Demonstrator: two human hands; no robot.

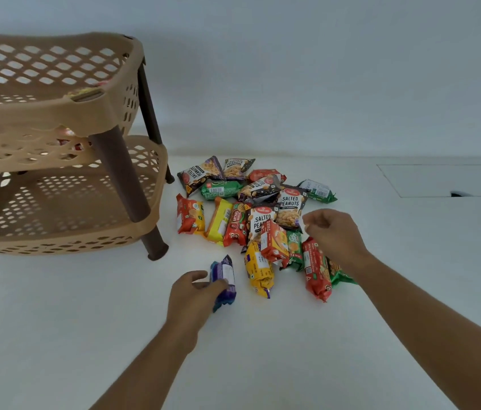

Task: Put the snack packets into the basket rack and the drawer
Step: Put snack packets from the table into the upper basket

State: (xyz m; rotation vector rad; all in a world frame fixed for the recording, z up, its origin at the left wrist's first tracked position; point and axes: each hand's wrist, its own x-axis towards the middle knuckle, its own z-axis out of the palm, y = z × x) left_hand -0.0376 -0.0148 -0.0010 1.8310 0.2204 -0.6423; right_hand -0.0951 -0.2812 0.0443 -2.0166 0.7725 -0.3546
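Several snack packets lie in a loose pile (258, 211) on the white counter, among them salted peanut packs (291, 207). My left hand (190, 294) grips a purple-blue packet (224, 278) just in front of the pile. My right hand (332, 235) hovers over the pile's right side, fingers loosely curled, holding nothing; below it lie a red packet (316, 269) and an orange packet (274, 242). The tan two-tier basket rack (56, 113) stands at the left; a few packets show through the upper basket's holes. The drawer is not in view.
The rack's dark brown legs (153, 241) stand close to the pile's left edge. A grey wall rises behind the counter. A rectangular panel outline (440, 180) with a small dark notch marks the counter at the back right. Bare counter lies in front of my arms.
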